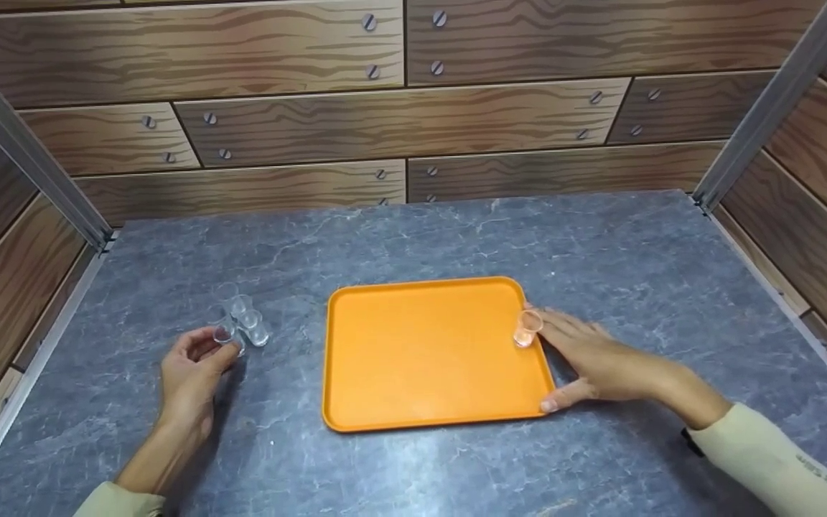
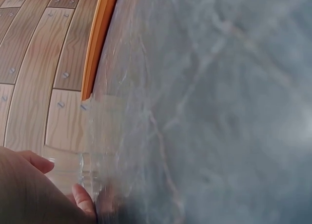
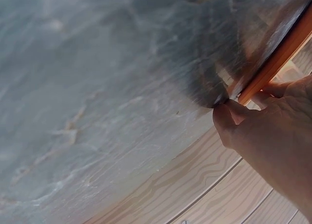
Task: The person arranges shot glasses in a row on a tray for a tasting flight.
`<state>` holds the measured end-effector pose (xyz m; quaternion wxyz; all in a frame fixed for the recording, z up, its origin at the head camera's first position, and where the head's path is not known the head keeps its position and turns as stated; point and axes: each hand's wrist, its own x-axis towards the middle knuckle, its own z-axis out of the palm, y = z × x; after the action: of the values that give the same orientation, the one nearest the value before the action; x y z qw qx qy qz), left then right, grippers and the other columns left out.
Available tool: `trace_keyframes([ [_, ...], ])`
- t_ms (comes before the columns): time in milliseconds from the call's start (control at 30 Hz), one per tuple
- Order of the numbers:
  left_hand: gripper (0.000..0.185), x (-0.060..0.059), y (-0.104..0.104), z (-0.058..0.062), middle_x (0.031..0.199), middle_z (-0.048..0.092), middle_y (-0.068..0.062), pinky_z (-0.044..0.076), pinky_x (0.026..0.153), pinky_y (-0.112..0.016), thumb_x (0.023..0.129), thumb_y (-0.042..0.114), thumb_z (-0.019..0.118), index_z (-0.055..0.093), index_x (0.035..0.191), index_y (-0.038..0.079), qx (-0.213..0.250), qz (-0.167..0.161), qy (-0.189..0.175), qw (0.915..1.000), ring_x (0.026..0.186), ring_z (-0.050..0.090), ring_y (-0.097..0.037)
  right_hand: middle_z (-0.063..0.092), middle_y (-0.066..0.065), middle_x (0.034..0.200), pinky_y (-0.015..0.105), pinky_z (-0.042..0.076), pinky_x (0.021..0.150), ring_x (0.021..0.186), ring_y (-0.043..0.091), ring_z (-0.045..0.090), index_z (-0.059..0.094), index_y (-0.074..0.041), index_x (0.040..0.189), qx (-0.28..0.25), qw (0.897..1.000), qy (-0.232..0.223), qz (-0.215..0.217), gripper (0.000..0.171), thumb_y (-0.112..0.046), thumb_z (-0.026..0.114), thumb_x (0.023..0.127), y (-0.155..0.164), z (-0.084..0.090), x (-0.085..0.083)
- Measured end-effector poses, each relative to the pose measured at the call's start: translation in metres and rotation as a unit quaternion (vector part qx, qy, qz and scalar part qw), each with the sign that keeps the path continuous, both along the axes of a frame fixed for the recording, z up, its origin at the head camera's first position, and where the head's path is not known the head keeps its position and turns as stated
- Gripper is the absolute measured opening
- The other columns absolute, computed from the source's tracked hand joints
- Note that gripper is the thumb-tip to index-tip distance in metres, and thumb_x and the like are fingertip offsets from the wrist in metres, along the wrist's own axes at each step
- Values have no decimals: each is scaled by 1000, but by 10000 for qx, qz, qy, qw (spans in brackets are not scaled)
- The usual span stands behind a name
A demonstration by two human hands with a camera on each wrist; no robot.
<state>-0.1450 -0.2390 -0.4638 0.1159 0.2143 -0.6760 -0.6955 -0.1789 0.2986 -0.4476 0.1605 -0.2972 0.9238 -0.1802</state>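
On the left of the table, in the head view, my left hand (image 1: 194,370) pinches a small clear shot glass (image 1: 224,332) between thumb and fingers. Several more clear shot glasses (image 1: 250,319) stand close beside it in a tight group. An orange tray (image 1: 421,359) lies flat in the middle. At its right edge my right hand (image 1: 596,362) rests with fingers extended, the thumb touching the front right corner. One shot glass (image 1: 526,330) stands upright on the tray by those fingertips. In the right wrist view the thumb meets the tray's rim (image 3: 265,78).
The grey marbled tabletop (image 1: 413,474) is bounded by wood-patterned panels (image 1: 298,129) at the back and both sides. Metal posts (image 1: 765,108) rise at the back corners.
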Motion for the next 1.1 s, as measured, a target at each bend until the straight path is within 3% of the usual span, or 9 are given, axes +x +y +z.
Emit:
trace_keyframes([
  [200, 32, -1, -3, 0, 92, 63, 7, 57, 74, -21, 87, -4, 75, 57, 114, 1, -127, 61, -3, 9999, 84, 62, -5, 10, 6, 173, 86, 15, 106, 156, 39, 12, 10, -26, 166, -85, 10000, -10, 22, 115, -71, 72, 80, 0, 2, 0],
  [600, 31, 2, -4, 2, 88, 65, 8, 58, 73, -24, 86, -1, 78, 58, 109, 4, 146, 63, 35, 9999, 83, 61, -7, 9, 4, 173, 84, 13, 108, 156, 39, 13, 11, -23, 166, -59, 10000, 61, 23, 117, -73, 72, 79, 0, 2, 1],
  [900, 31, 4, 3, 8, 90, 67, 8, 56, 67, -21, 87, -1, 77, 58, 110, 2, 93, 145, 285, 9994, 81, 63, -6, 9, 5, 173, 85, 13, 107, 156, 40, 13, 11, -24, 166, -34, 10000, 72, 15, 117, -73, 71, 79, 0, 2, 0],
  [1100, 31, 5, 7, 8, 93, 64, 5, 52, 68, -16, 87, -1, 78, 58, 111, 1, -77, 380, 569, 9976, 84, 60, -7, 9, 6, 173, 86, 13, 106, 156, 40, 12, 10, -25, 166, -84, 10000, -15, -6, 116, -72, 72, 80, 0, 1, 0],
])
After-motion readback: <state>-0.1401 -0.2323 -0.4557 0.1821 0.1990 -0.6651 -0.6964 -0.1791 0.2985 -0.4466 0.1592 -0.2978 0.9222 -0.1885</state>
